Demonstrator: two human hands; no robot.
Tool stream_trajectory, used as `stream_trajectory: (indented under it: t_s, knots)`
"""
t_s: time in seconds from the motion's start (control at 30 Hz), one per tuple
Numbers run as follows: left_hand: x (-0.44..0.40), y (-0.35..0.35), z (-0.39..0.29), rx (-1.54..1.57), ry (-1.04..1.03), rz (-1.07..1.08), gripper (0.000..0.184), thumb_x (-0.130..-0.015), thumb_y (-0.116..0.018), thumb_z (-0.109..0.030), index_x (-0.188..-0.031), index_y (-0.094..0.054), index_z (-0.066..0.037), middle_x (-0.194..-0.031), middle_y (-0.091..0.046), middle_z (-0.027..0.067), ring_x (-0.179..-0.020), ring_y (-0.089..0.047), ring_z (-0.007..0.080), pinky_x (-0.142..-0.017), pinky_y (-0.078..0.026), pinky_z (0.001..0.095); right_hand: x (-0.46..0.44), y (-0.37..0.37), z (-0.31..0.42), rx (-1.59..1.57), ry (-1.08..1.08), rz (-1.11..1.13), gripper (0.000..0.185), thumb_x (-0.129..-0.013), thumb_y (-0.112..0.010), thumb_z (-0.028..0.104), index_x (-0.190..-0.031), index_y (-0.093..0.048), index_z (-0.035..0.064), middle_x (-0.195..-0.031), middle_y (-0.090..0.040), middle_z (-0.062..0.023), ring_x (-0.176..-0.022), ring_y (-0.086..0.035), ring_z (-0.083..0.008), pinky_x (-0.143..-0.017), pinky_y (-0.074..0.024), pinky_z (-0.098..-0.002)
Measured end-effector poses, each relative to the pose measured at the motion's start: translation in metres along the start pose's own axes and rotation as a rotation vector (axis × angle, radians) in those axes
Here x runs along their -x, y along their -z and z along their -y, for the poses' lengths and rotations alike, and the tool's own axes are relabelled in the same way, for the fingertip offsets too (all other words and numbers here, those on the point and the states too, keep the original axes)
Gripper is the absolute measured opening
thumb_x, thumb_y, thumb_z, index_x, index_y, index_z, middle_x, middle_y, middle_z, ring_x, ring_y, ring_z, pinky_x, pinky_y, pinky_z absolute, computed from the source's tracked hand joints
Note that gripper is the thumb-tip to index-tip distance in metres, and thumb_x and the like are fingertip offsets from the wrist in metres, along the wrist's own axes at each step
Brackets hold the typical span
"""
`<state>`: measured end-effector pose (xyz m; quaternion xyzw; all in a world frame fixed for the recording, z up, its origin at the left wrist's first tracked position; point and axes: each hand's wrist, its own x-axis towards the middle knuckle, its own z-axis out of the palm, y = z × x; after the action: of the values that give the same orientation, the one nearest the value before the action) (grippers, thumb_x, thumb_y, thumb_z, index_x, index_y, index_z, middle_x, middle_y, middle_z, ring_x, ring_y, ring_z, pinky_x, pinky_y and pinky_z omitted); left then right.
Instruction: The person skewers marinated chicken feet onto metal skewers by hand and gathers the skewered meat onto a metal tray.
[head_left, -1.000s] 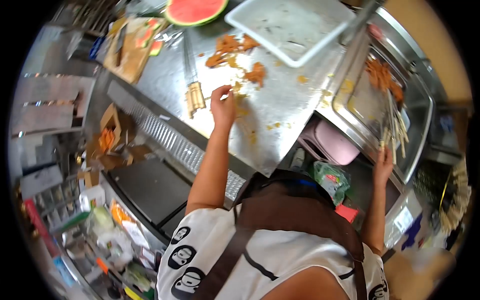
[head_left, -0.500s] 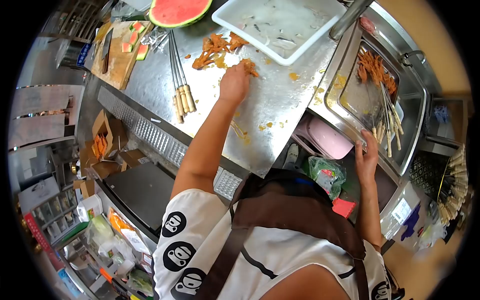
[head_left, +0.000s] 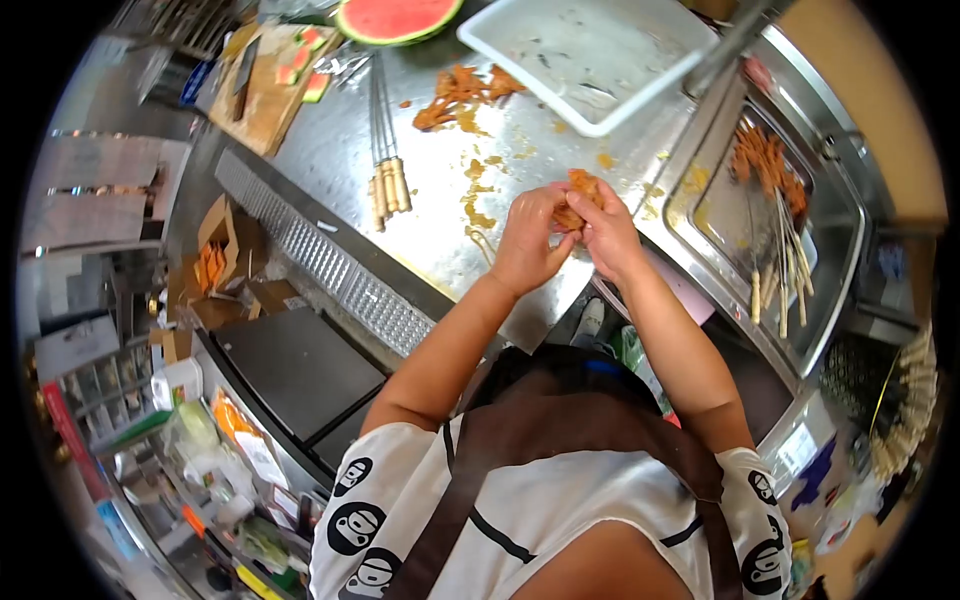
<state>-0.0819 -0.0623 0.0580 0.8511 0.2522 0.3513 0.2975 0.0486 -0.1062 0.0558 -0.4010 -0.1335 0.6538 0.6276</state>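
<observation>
An orange-brown piece of meat (head_left: 582,190) is gripped between both of my hands above the steel table (head_left: 540,170). My left hand (head_left: 530,238) has its fingers curled on the left side of the piece, and my right hand (head_left: 610,232) pinches it from the right. More orange-brown pieces (head_left: 462,95) lie further back on the table. Several wooden-handled skewers (head_left: 388,185) rest to the left of my hands. At the right, a metal tray (head_left: 715,205) holds skewered meat (head_left: 765,165) with the handles pointing towards me.
A white bin of cloudy liquid (head_left: 592,128) stands at the back, beside a cut watermelon (head_left: 395,20). A knife (head_left: 245,80) lies on a cutting board (head_left: 265,110) at the back left. Skewer handles (head_left: 905,400) stick out of a container at the far right.
My left hand has lifted a piece off the table and come back towards me. My right hand has moved from the tray's edge to meet it, and both now grip the piece.
</observation>
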Motion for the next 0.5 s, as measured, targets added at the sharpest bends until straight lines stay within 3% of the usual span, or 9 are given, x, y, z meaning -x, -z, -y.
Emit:
stream_trajectory:
  t_s: [0.07, 0.1, 0.13, 0.2, 0.23, 0.27, 0.33, 0.4, 0.5]
  knots:
    - [0.012, 0.014, 0.001, 0.014, 0.077, -0.039, 0.042, -0.069, -0.065, -0.002, -0.108, -0.048, -0.004, -0.111, -0.05, 0.0163, -0.103, -0.048, 0.0313, -0.088, -0.039, 0.0383, -0.004, -0.01, -0.002, 0.538, 0.329, -0.165, 0.038, -0.087, -0.053, 0.007, -0.122, -0.041, 0.0048, -0.108, -0.055, -0.0115, -0.092, -0.057, -0.018, -0.073, -0.0488, -0.0284]
    - [0.023, 0.02, 0.009, 0.005, 0.155, -0.11, 0.042, -0.07, -0.064, -0.002, -0.109, -0.047, -0.004, -0.113, -0.048, 0.0165, -0.106, -0.046, 0.0319, -0.09, -0.038, 0.0384, -0.002, -0.025, 0.005, 0.819, 0.662, -0.215, 0.04, -0.083, -0.054, 0.003, -0.121, -0.043, 0.0056, -0.107, -0.053, -0.0118, -0.092, -0.055, -0.0215, -0.077, -0.0465, -0.0336]
    - [0.034, 0.025, 0.017, 0.001, 0.234, -0.179, 0.043, -0.07, -0.063, -0.002, -0.11, -0.047, -0.004, -0.116, -0.047, 0.0167, -0.109, -0.044, 0.0324, -0.093, -0.036, 0.0385, -0.006, -0.025, 0.008, 0.824, 0.654, -0.203, 0.04, -0.083, -0.054, 0.003, -0.121, -0.043, 0.0056, -0.107, -0.053, -0.0118, -0.092, -0.055, -0.0215, -0.077, -0.0465, -0.0336]
    - [0.047, 0.044, 0.043, -0.15, 0.255, -0.199, 0.037, -0.071, -0.061, -0.002, -0.106, -0.049, -0.003, -0.115, -0.048, 0.017, -0.109, -0.044, 0.0334, -0.094, -0.036, 0.0387, -0.017, -0.018, 0.017, 1.737, 1.233, -0.255, 0.045, -0.082, -0.057, 0.01, -0.124, -0.042, 0.0096, -0.113, -0.051, -0.0116, -0.103, -0.05, -0.0276, -0.088, -0.0396, -0.0411]
    - [0.046, 0.052, 0.054, -0.246, 0.286, -0.212, 0.036, -0.072, -0.061, -0.003, -0.105, -0.049, -0.002, -0.115, -0.048, 0.0174, -0.108, -0.045, 0.0341, -0.093, -0.036, 0.0397, -0.03, -0.005, -0.006, 1.996, 0.93, -0.21, 0.048, -0.08, -0.057, 0.017, -0.126, -0.042, 0.0143, -0.12, -0.048, -0.0091, -0.113, -0.042, -0.0314, -0.095, -0.0301, -0.047]
    - [0.044, 0.059, 0.063, -0.34, 0.318, -0.223, 0.034, -0.072, -0.061, -0.004, -0.105, -0.05, -0.002, -0.114, -0.048, 0.0178, -0.107, -0.045, 0.0347, -0.092, -0.037, 0.0407, -0.033, 0.004, -0.02, 2.003, 0.94, -0.2, 0.048, -0.08, -0.057, 0.017, -0.126, -0.042, 0.0143, -0.12, -0.048, -0.0091, -0.113, -0.042, -0.0314, -0.095, -0.0301, -0.047]
    - [0.028, 0.071, 0.09, -0.422, 0.311, -0.247, 0.035, -0.073, -0.06, -0.006, -0.106, -0.049, -0.001, -0.112, -0.048, 0.0192, -0.105, -0.045, 0.0362, -0.091, -0.037, 0.0425, -0.032, 0.01, -0.035, 2.083, 0.867, 0.089, 0.045, -0.082, -0.052, 0.018, -0.126, -0.042, 0.017, -0.123, -0.047, -0.0068, -0.116, -0.039, -0.0291, -0.094, -0.03, -0.0472]
    - [0.004, 0.076, 0.12, -0.458, 0.332, -0.267, 0.042, -0.074, -0.06, -0.006, -0.113, -0.045, 0.002, -0.112, -0.048, 0.0215, -0.106, -0.044, 0.0372, -0.092, -0.036, 0.041, -0.042, 0.01, -0.037, 2.091, 0.843, 0.066, 0.044, -0.082, -0.05, 0.016, -0.125, -0.043, 0.0155, -0.122, -0.047, -0.0067, -0.115, -0.04, -0.0281, -0.094, -0.0297, -0.0446]
    - [-0.038, 0.079, 0.168, -0.538, 0.24, -0.284, 0.045, -0.074, -0.059, -0.007, -0.117, -0.044, 0.001, -0.11, -0.05, 0.0206, -0.105, -0.046, 0.0364, -0.09, -0.038, 0.0416, -0.066, 0.013, -0.034, 1.949, 0.806, 0.106, 0.046, -0.08, -0.051, 0.009, -0.125, -0.043, 0.0113, -0.106, -0.052, -0.0086, -0.103, -0.046, -0.0272, -0.09, -0.0328, -0.0397]
